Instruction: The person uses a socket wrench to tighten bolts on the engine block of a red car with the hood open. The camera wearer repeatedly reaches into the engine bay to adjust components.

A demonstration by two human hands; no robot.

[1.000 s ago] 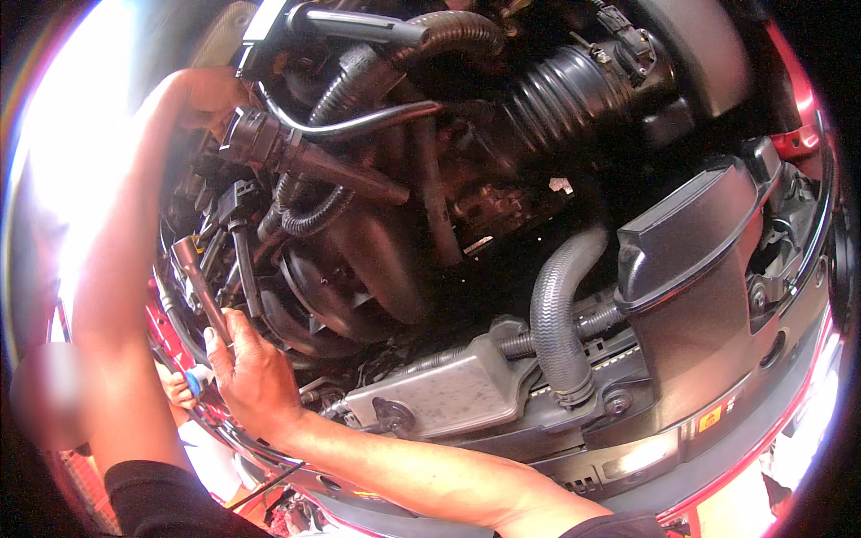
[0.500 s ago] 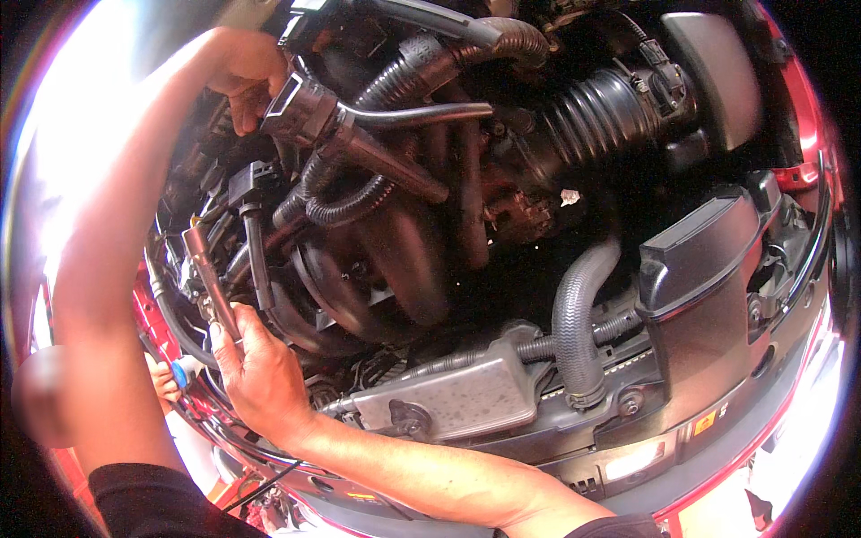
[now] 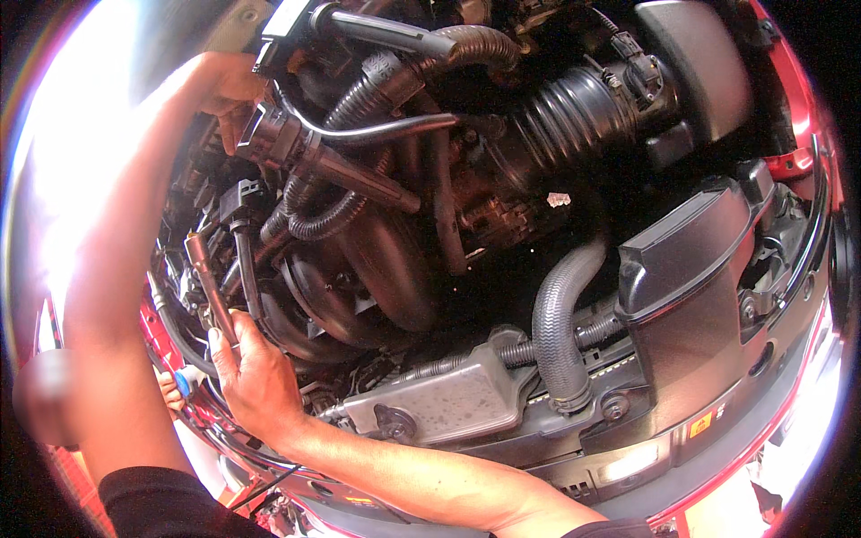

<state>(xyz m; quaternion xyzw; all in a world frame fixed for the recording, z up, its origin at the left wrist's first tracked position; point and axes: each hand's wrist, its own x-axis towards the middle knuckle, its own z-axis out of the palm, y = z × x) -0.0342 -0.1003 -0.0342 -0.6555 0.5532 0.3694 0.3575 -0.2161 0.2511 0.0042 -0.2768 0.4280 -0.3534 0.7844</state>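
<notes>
Right grip [image 3: 260, 381] is closed on the near end of the metal tube [image 3: 213, 287], thumb against fingers. I read that as leaving the far end free and in sight. Tube sits slantwise near the left edge of the engine bay [image 3: 646, 489], far end tipped toward that edge, small coil [image 3: 240, 204] just beside it. My right forearm comes in over the bay's front edge, past the tank [image 3: 439, 394]; probably the clearest way in, as the left arm fills the left side.

Left grip [image 3: 231, 90] is up by the far left corner, fingers bent down, next to the big coil [image 3: 359, 170]. Glare and parts hide the fingertips, so I can't tell if it holds anything.

Big coil lies aslant over the ribbed conduit [image 3: 334, 222], stem toward mid-bay; looks laid aside rather than seated. Top coil [image 3: 386, 29] lies much the same at the far edge.

Air duct [image 3: 574, 117], far right: pleated, presumably for flex. Hose [image 3: 560, 314] is clamped at its near end, likely against leaks.

Another person's hand [image 3: 169, 390] is outside the left edge, at a blue-rimmed piece [image 3: 186, 383], too small to identify.
</notes>
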